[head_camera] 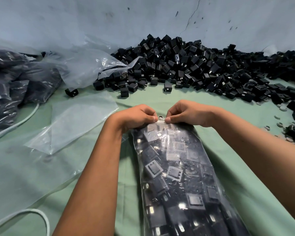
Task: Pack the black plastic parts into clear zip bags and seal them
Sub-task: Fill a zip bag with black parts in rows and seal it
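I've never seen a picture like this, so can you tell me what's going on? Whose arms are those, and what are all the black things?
The camera sits on a person's head, looking down, so you see their own arms. The left hand and right hand each pinch the top edge of a clear bag full of black plastic parts, at its closing strip. Behind lies a big pile of loose parts on a green cloth. To the left are empty bags and filled bags.

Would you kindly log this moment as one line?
step: sealing | left hand: pinches zip bag top | right hand: pinches top | bag: full
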A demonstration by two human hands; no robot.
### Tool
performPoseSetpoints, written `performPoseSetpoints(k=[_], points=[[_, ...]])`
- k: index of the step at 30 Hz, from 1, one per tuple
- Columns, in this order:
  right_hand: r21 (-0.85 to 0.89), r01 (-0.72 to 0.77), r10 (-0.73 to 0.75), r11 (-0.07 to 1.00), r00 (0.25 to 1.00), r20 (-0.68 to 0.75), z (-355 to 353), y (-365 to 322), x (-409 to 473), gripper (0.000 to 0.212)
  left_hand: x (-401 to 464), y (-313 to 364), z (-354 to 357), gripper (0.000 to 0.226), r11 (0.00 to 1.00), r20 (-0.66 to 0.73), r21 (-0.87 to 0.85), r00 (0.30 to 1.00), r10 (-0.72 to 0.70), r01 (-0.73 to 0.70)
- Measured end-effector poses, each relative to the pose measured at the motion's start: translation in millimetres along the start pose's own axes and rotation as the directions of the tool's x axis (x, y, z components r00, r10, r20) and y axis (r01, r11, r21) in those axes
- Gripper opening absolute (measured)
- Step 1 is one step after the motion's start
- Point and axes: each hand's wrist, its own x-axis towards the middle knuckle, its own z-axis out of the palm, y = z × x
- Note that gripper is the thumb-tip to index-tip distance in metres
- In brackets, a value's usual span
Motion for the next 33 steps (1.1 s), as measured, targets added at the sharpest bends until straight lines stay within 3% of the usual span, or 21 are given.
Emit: performPoseSetpoints(k=[6, 9, 12, 14, 17, 27, 33], points=[[0.018, -0.020, 0.020, 1.000, 1.000, 0.004, 2.1, -5.4, -4.1, 0.029, -1.5, 3.3, 3.5, 0.028, 0.997, -0.020, 0.003, 0.997, 0.072, -0.072], [-0.104, -0.025, 0.029, 0.994, 0.999, 0.035, 2.2, -16.2, -4.8, 0.025, -1.3, 6.1, 2.8, 0.030, 0.993, 0.007, 0.067, 0.995, 0.099, -0.099], [-0.218, 0.026, -0.033, 0.976, 0.999, -0.030, 3.9, -22.9, -4.5, 0.015, -2.8, 6.5, 2.0, 0.044, 0.992, 0.026, 0.093, 0.996, 0.082, -0.084], [-0.259, 0.050, -0.067, 0.965, 0.996, -0.058, 4.9, -24.1, -4.9, 0.015, -3.2, 3.9, -0.2, 0.039, 0.995, 0.015, 0.075, 0.998, 0.067, -0.068], [-0.197, 0.050, -0.064, 0.979, 0.996, -0.067, 7.4, -20.3, -6.0, 0.020, -2.7, -0.6, -6.6, 0.017, 0.996, 0.002, 0.072, 0.999, 0.044, -0.044], [-0.184, 0.050, -0.056, 0.982, 0.998, -0.032, 8.1, -25.0, -2.8, 0.012, -2.9, 0.3, -2.0, 0.019, 0.991, 0.006, 0.102, 0.996, 0.088, -0.088], [-0.225, 0.051, -0.063, 0.973, 0.997, -0.043, 11.7, -23.0, -2.9, 0.012, -4.9, -8.9, -14.4, 0.016, 0.988, -0.020, 0.149, 0.999, 0.033, -0.030]])
